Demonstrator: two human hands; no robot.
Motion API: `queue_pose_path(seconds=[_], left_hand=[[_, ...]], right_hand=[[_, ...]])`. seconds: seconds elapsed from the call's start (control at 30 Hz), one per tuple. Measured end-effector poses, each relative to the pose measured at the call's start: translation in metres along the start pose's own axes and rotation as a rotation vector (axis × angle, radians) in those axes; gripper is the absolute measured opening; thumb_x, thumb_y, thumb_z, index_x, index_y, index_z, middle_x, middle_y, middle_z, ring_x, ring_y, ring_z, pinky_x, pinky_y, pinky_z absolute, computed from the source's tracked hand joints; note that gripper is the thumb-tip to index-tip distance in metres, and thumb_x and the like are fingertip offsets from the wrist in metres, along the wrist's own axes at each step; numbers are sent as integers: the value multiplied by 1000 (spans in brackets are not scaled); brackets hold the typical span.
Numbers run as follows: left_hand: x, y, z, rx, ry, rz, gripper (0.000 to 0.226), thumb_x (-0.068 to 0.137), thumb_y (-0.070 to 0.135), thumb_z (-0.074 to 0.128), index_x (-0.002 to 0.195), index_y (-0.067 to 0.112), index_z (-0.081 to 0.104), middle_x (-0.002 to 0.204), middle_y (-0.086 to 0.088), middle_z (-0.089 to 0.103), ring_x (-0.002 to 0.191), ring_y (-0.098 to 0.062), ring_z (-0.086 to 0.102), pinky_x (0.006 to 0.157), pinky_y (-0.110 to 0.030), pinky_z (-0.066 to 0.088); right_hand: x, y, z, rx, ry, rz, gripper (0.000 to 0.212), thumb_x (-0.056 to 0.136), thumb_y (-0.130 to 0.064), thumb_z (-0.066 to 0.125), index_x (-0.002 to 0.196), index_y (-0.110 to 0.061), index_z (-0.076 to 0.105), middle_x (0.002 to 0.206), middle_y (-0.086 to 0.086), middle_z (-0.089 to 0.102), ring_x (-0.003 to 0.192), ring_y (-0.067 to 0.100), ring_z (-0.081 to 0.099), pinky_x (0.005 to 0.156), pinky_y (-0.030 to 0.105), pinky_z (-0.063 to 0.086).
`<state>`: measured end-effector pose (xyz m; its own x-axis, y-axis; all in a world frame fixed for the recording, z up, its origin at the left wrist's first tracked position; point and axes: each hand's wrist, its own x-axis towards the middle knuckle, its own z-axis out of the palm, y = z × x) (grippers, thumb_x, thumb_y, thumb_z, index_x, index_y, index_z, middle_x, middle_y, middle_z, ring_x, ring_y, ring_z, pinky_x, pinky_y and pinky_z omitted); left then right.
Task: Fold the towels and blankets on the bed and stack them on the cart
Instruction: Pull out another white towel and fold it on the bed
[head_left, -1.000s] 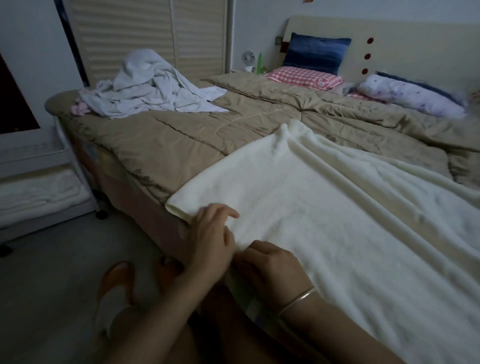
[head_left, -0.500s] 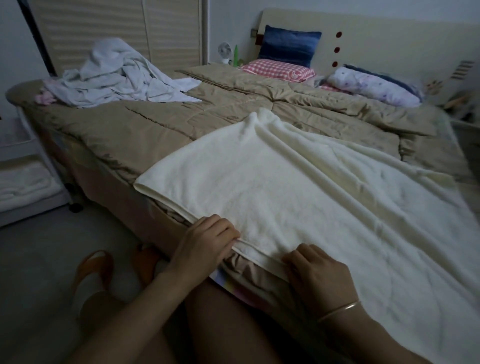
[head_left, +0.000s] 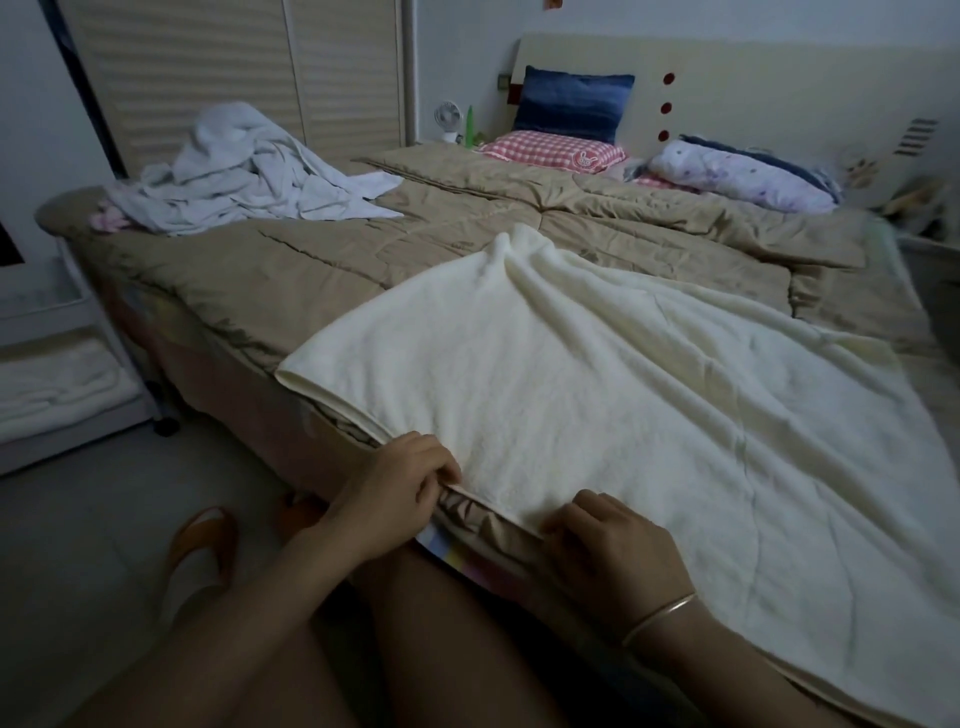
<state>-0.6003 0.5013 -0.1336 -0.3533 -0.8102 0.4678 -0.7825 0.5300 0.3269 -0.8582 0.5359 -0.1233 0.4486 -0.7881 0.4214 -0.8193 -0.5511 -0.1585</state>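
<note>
Step in hand: the fold of the cream blanket (head_left: 597, 415). It lies spread across the near side of the bed (head_left: 249, 291), with its near hem along the mattress edge and its far end bunched into a ridge toward the middle. Its left corner already looks doubled over, so judge the first fold as made or in progress.

Hand state:
- Your left hand (head_left: 395, 488) has its fingers curled onto the near hem, pinching it at the bed edge.
- Your right hand (head_left: 608, 551) grips the same hem just to the right, fingers curled over the fabric.

Next move: you will probably need to lift the pinched hem and carry it toward the far ridge. Keep both grips level so that the edges meet squarely, then smooth the wrinkles on the right side before folding again.

Remaining work: a loose pile of pale linens (head_left: 249, 176) sits unfolded at the far left corner of the bed, well apart from the blanket.

Containers: the cart (head_left: 72, 439) stands on the floor beside the bed at the left. Its visible shelf holds a folded white towel (head_left: 52, 384). The contents of the tier above cannot be told from this view
</note>
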Motion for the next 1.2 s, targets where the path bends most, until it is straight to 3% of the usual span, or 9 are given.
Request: queue_pose_path(seconds=[0.2,0.3,0.4,0.67,0.77,0.83,0.93,1.07,1.2], left_hand=[[28,26,6,-86,235,-130,30,80,5,40,84,21,66,84,10,59,72,-10,58,62,-31,48],[60,61,18,-128,225,-104,31,83,2,44,88,24,64,90,11,58,79,-6,57,65,-25,47],[91,96,41,-174,169,-42,31,81,4,44,90,26,64,92,13,58,81,-9,58,68,-26,46],[132,182,98,-288,30,91,29,83,4,46,89,24,66,90,15,58,70,-6,48,65,-26,40],[142,199,114,-320,-29,79,29,85,7,45,88,27,66,94,13,62,74,-8,54,69,-29,45],[145,205,122,-347,-68,40,30,86,7,45,87,29,65,95,14,63,74,-8,56,71,-28,45],[147,209,128,-370,-114,-28,30,86,7,47,85,31,65,96,16,65,70,-3,55,68,-23,44],[149,221,128,-379,-180,-66,24,87,11,51,86,31,65,92,18,65,71,-1,58,70,-24,46],[144,251,127,-463,-278,1,12,88,22,59,89,32,66,82,22,64,65,0,59,70,-24,50]], right_hand=[[4,32,-30,62,142,197,34,92,-42,42,115,-29,64,116,-9,61,103,15,59,73,32,53],[1,65,-39,-100,-206,358,101,68,-83,-18,151,-33,10,158,-6,0,147,16,-3,119,42,11],[-26,91,-45,-147,-436,529,124,36,-83,-41,148,-36,-16,156,-6,-25,141,11,-26,116,37,-14],[-117,105,-82,-165,-416,670,106,46,-80,-39,141,-36,-26,146,-16,-33,135,5,-31,116,34,-17],[-134,109,-92,-152,-404,734,123,37,-83,-42,146,-32,-16,148,-17,-23,140,2,-20,116,29,-9],[-135,117,-107,1,-347,744,121,55,-91,-19,151,-28,19,155,-15,14,145,5,11,114,21,10],[-121,139,-138,330,-150,895,29,96,-43,48,112,-26,65,109,-17,63,107,7,60,81,3,39],[-84,199,-150,391,60,985,13,95,-12,55,93,-11,67,88,5,70,71,15,62,59,14,48],[-29,251,-126,412,28,1071,26,95,-32,55,89,-10,69,88,9,73,77,26,68,81,39,57]])
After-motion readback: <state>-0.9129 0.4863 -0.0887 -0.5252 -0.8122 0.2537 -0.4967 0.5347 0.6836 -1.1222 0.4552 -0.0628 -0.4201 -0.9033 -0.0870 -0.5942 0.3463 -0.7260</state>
